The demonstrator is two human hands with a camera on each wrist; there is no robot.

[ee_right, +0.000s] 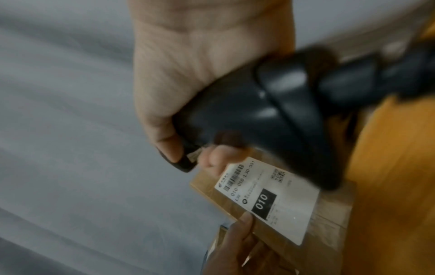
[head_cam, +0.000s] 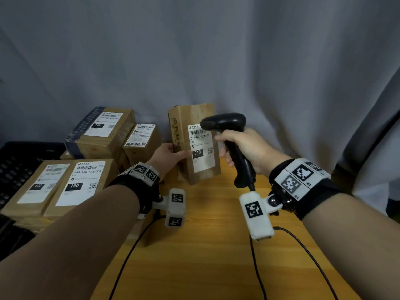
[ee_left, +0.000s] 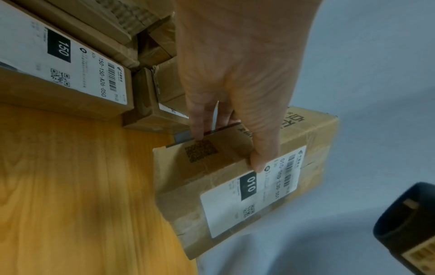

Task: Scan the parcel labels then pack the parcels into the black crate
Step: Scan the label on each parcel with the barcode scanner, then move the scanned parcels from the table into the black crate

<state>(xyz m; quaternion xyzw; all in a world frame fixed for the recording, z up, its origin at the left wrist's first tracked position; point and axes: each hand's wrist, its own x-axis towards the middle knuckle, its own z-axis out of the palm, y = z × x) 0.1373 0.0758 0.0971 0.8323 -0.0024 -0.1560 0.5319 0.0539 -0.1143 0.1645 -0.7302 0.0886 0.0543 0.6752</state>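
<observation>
A brown cardboard parcel (head_cam: 195, 114) stands upright near the back of the wooden table (head_cam: 205, 256), its white "010" label (head_cam: 201, 148) facing me. My left hand (head_cam: 171, 151) grips the parcel's left edge, thumb on the front by the label and fingers behind; the left wrist view shows the same left hand (ee_left: 235, 74) on the parcel (ee_left: 204, 195). My right hand (head_cam: 242, 148) grips a black barcode scanner (head_cam: 225, 122) by its handle, its head close in front of the label's top right. The right wrist view shows the scanner (ee_right: 259, 111) over the label (ee_right: 270, 199). The black crate (head_cam: 19, 156) sits far left.
Several labelled parcels are stacked at the left: a "150" parcel (head_cam: 80, 182), a "102" parcel (head_cam: 36, 187), a taller stack (head_cam: 104, 128) and a small box (head_cam: 140, 137). Black cables (head_cam: 129, 252) cross the near table. A grey curtain (head_cam: 281, 61) hangs behind.
</observation>
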